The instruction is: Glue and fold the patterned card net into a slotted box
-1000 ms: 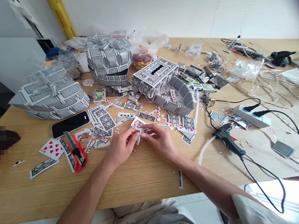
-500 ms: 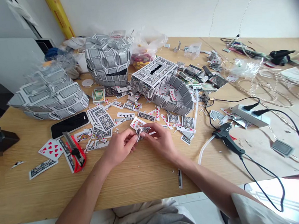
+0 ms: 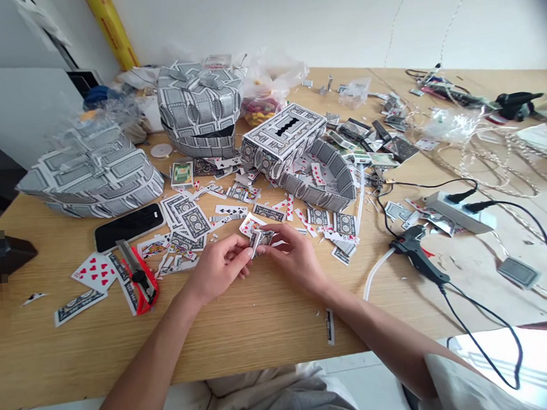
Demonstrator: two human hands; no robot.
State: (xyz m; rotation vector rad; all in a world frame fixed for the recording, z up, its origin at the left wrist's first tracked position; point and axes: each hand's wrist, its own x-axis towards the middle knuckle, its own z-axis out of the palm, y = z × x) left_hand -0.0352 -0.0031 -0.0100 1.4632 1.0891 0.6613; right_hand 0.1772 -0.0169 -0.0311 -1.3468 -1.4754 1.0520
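Both hands meet over the middle of the table, pinching a small folded playing card (image 3: 261,237) with a grey-and-black patterned back. My left hand (image 3: 219,263) has its thumb and forefinger closed on the card's left side. From the right, my right hand (image 3: 299,256) grips the other side with thumb and fingers. A face-up card (image 3: 251,222) lies just beyond them. Cut strips and whole cards spread around, including a fanned pile (image 3: 192,218) to the left. A tissue-box-shaped card box (image 3: 291,131) leans on an open tray of cards (image 3: 319,189).
Left of my hands lie a red utility knife (image 3: 145,288) and a phone (image 3: 128,228). Two woven card baskets (image 3: 95,175) stand at the back left. A glue gun (image 3: 422,259) with a trailing cable lies right, near a power strip (image 3: 461,212).
The folded card in my fingers has turned slightly, and its patterned faces show more. Both hands stay almost in place. The whole view has shifted a little.
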